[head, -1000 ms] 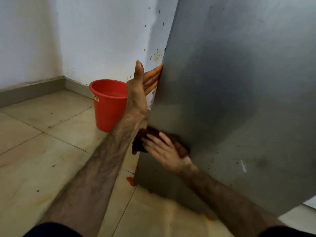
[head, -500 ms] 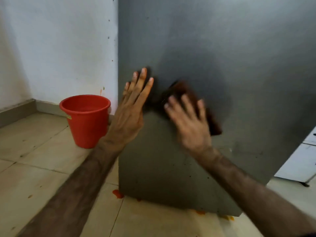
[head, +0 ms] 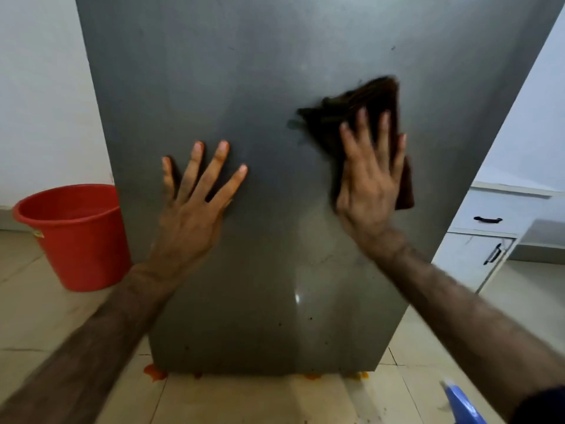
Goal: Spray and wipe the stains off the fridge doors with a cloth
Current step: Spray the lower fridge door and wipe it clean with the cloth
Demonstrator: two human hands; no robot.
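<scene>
Left hand (head: 195, 206): fingers spread straight, palm flat against grey fridge door (head: 260, 71), holding nothing. Right hand (head: 371, 185): fingers extended, pressing dark brown cloth (head: 354, 108) flat to door's upper right; cloth edges motion-blurred. Door surface dull, small dark specks low down, one bright glint. Red bucket (head: 76, 237) on floor at left. Orange splatter on tiles under door's bottom edge.

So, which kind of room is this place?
Probably a home kitchen: a grey fridge door on a tiled floor, white cabinet drawers beside it, and a red bucket by the wall.
</scene>
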